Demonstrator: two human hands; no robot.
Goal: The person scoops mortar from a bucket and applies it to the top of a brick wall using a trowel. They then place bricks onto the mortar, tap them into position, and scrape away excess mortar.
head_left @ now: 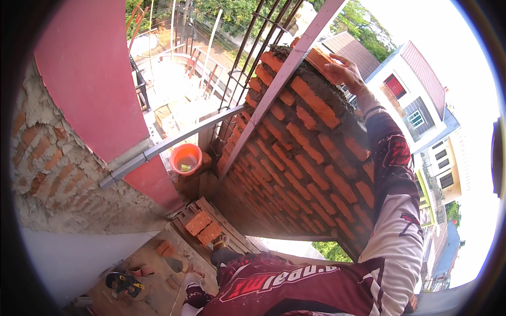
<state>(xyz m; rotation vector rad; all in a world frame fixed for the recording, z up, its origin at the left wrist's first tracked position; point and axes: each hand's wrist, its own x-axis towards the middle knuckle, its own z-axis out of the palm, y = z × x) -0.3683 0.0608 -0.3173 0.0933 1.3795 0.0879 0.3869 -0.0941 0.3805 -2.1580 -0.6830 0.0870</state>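
My right hand (345,71) grips an orange brick (320,60) on top of the brick wall (300,174), where grey mortar (342,102) shows along the upper course. Low at the bottom, my left hand (194,275) is closed on the handle of a trowel (174,264). A pale straight batten (255,116) stands against the wall, and a grey bar (168,142) crosses to the pink-and-brick wall on the left. Loose bricks (203,227) lie on planks near my foot.
An orange bucket (185,158) sits in the corner below rebar (247,47). A pink column (89,89) stands left. Below are more bricks (164,247) and a black-and-yellow object (124,284). Beyond the wall are neighbouring buildings (421,100), trees and a construction area.
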